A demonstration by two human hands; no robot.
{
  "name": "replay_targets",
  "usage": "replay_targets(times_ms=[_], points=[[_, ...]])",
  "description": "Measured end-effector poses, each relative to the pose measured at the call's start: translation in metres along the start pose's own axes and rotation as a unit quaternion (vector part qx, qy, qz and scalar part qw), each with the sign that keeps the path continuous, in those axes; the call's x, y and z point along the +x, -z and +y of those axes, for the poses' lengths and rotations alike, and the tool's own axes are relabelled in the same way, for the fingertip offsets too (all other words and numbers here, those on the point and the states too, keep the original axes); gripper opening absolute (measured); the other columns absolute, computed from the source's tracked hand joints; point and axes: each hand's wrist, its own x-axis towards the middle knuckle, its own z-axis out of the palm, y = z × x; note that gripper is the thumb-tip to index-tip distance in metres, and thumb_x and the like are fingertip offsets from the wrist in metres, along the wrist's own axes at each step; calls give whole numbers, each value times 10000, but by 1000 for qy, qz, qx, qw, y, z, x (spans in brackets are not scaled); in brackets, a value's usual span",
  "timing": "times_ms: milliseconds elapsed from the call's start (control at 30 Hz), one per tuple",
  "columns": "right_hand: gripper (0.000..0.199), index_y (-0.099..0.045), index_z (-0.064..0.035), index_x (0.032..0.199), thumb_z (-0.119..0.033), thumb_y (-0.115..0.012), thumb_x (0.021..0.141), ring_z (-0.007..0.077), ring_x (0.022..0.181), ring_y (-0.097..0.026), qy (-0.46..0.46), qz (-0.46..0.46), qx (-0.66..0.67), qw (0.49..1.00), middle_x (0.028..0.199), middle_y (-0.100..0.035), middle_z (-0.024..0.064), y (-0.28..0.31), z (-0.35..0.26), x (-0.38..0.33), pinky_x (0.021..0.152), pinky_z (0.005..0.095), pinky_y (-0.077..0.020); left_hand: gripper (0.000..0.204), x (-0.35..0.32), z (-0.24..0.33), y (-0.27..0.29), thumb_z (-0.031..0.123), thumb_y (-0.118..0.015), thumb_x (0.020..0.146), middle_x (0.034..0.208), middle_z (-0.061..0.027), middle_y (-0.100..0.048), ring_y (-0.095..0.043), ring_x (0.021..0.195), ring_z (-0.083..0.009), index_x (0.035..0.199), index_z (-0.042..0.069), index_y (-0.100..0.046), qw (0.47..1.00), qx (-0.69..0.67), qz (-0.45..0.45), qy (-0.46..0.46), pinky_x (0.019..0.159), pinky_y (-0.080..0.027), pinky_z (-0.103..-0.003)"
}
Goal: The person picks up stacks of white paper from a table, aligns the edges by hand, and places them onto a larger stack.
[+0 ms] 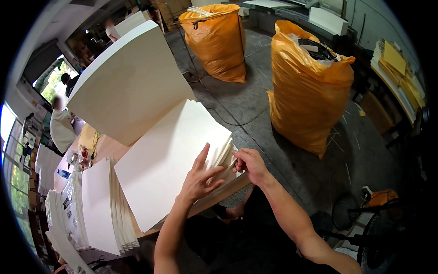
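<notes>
A fanned stack of cream paper sheets (178, 150) lies on a wooden table (107, 148). My left hand (200, 176) rests flat on the top sheet near the stack's right corner, fingers spread. At that corner my right hand (250, 164) pinches the edges of a few sheets between thumb and fingers. A tall block of white sheets (130, 75) stands behind the stack.
Another pile of cream sheets (102, 208) lies to the left, near the table's front edge. Two full orange sacks (310, 86) (219, 39) stand on the grey floor to the right. People sit at the far left by windows. A black fan (378, 237) is at lower right.
</notes>
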Motion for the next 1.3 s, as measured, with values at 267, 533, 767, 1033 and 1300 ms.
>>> replay_targets(times_ms=[267,533,767,1033,1300], points=[[366,-557,-66,719,-242,-624,1033,181,630,-623,94,96,-120,984,665,-590,28,10,13,-6,603,310,-472,577,-1,-7,-7,154,-939,691,1663,-234,-269,-359,1496,-437,1220,289,-753,998,-58,15,12,1103,-481,-533],[481,-513,-56,1390,-354,-644,1036,215,1191,-585,41,-1,187,981,1298,-588,81,-25,66,-27,977,353,-503,594,-2,-8,-8,141,-925,704,1672,-213,-276,-303,1522,-457,1247,299,-744,998,-59,1,-4,1149,-423,-565],[436,-555,-84,1375,-316,-672,1025,224,1170,-629,-101,-58,327,938,1252,-641,66,-20,82,-15,1000,402,-537,501,-31,40,-13,163,-803,808,1610,-174,-403,-324,1509,-454,1289,215,-673,992,105,-20,-60,1157,-262,-741],[306,-627,-74,1258,-134,-711,970,190,1128,-648,-113,-2,284,952,1195,-678,38,-36,77,-14,943,411,-536,230,-153,85,-79,91,-560,1049,1241,-161,-700,-680,1160,-257,1201,-47,-665,725,-542,216,367,1000,-549,-350],[355,-575,-62,1313,-131,-681,981,232,1197,-611,-110,8,299,948,1276,-629,70,-39,76,-11,995,453,-529,299,-157,87,-60,139,-613,1042,1207,-157,-720,-720,1054,-228,1295,-20,-618,685,-591,217,367,895,-590,-333]])
